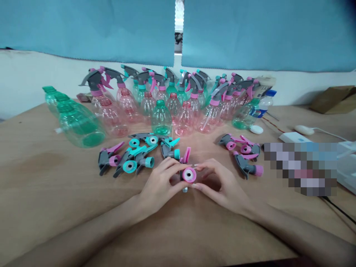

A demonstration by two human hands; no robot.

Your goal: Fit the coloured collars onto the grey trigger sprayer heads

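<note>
In the middle of the table my left hand [162,180] is closed on a pink and grey trigger spray head [189,174]. Its pink collar faces me, showing a white ring with a dark hole, and its pink trigger points up. Thumb and fingertips of my right hand [222,181] pinch the collar's right side. Behind my left hand lie several loose spray heads with turquoise collars [129,166], along with one with a pink collar [114,160]. Beyond my right hand is a small group of pink-collared spray heads [247,165].
Open pink bottles [186,118] and green bottles [161,116] stand behind the spray heads, with fitted spray bottles [96,83] further back. A labelled bottle with a blue cap [268,102], a white mouse [304,129] and a blurred-out patch [303,168] are on the right.
</note>
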